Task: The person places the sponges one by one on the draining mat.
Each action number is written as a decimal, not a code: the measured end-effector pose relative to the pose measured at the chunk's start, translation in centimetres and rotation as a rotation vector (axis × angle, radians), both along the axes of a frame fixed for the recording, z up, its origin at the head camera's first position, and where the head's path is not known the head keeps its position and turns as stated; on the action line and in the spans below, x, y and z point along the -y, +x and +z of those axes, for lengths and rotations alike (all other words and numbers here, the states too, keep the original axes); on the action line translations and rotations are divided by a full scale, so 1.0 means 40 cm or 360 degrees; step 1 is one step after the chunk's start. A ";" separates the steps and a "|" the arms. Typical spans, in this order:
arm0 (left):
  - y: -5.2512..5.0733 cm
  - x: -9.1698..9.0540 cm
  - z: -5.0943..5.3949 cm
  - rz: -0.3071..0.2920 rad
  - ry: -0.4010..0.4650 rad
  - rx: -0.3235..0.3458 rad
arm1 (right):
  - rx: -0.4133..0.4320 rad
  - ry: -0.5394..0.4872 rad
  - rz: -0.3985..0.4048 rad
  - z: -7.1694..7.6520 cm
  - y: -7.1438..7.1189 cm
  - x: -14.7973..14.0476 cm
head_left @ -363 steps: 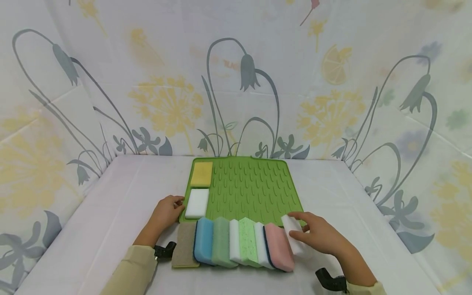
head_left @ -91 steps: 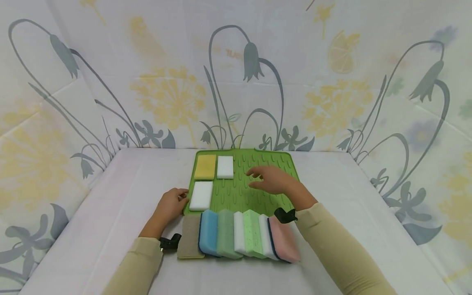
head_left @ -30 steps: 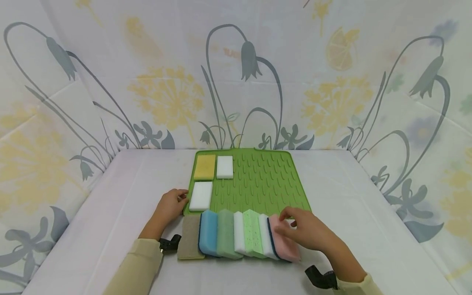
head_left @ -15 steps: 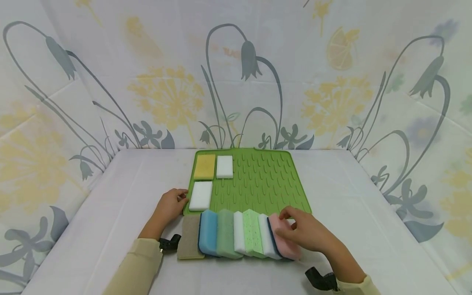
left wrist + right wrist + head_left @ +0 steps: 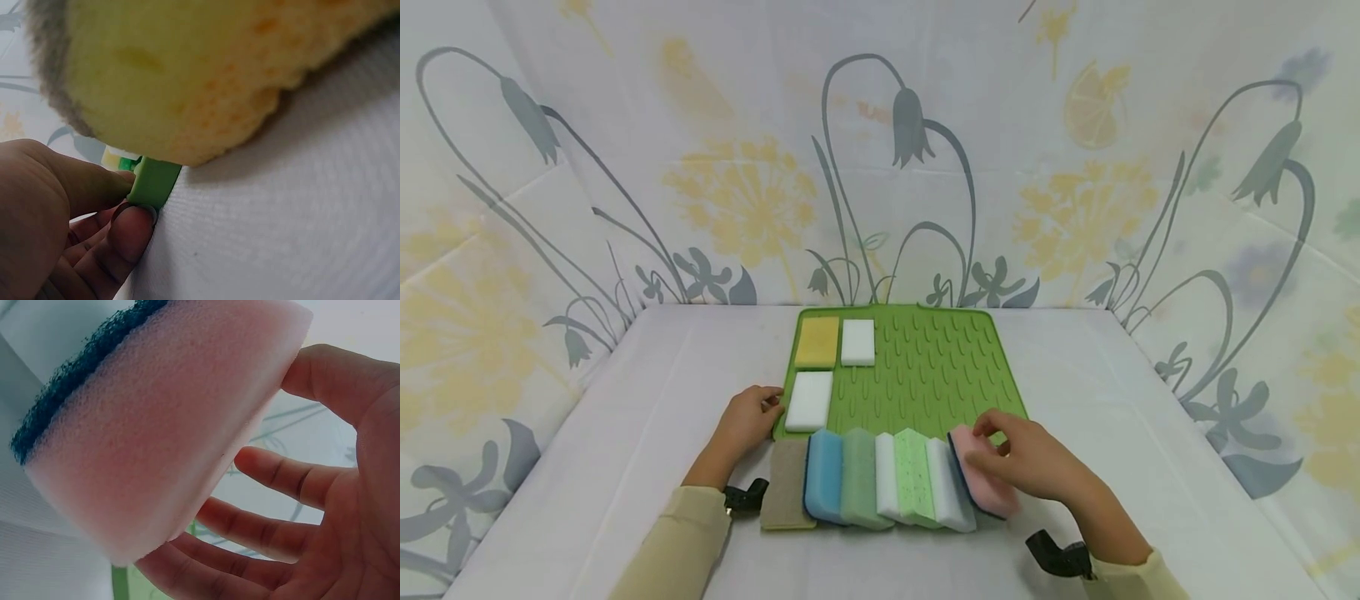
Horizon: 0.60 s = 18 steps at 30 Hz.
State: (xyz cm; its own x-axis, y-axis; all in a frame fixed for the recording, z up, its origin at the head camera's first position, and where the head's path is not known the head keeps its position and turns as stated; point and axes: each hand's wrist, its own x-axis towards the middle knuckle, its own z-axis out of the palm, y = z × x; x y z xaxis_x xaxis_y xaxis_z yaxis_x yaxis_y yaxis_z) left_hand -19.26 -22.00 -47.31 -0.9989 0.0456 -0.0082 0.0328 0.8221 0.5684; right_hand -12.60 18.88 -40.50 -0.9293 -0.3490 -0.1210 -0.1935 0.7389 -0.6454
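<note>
The right hand (image 5: 1036,457) pinches the pink sponge (image 5: 988,492), which has a dark blue scouring layer, between thumb and fingers; the sponge tilts at the right end of a row along the near side of the green mat (image 5: 925,375). Whether it touches the counter (image 5: 1105,375) cannot be told. The left hand (image 5: 743,425) pinches the mat's left rim near its near corner, thumb above and fingers below.

From left to right, the rest of the row is a grey-faced sponge (image 5: 787,483) with yellow beneath, a blue sponge (image 5: 825,479), a grey-green sponge (image 5: 861,479), a narrow white sponge (image 5: 887,477), a speckled light-green sponge (image 5: 913,479) and a white sponge (image 5: 950,487) just beside the pink one. On the mat, a yellow sponge (image 5: 817,342) lies in the far left corner, a small white block (image 5: 858,342) to its right and a larger white block (image 5: 809,402) on its near side. A flower-printed cloth (image 5: 737,92) hangs behind.
</note>
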 end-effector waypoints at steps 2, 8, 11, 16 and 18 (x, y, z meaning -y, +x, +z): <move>0.000 0.001 -0.002 -0.0002 -0.0005 -0.0002 | -0.0001 -0.0010 0.0008 0.006 -0.005 0.002; 0.000 0.001 -0.007 -0.0009 -0.0008 -0.0008 | -0.0001 -0.0005 0.0014 0.021 -0.021 0.009; 0.000 0.002 -0.006 -0.0009 -0.0002 -0.0015 | -0.0019 0.0013 0.0022 0.029 -0.029 0.013; -0.002 0.001 -0.004 -0.0009 0.0000 -0.0026 | -0.0036 0.0034 0.0034 0.044 -0.042 0.021; -0.004 0.001 -0.003 -0.0009 -0.0002 -0.0030 | -0.0052 0.0033 0.0047 0.050 -0.048 0.024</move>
State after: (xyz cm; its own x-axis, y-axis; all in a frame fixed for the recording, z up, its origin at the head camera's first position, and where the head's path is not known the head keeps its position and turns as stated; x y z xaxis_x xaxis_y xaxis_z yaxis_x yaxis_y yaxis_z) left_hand -19.41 -22.06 -47.43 -0.9986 0.0515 0.0103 0.0483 0.8225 0.5668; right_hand -14.51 17.92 -38.49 -0.9222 -0.3740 -0.0980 -0.2362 0.7457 -0.6230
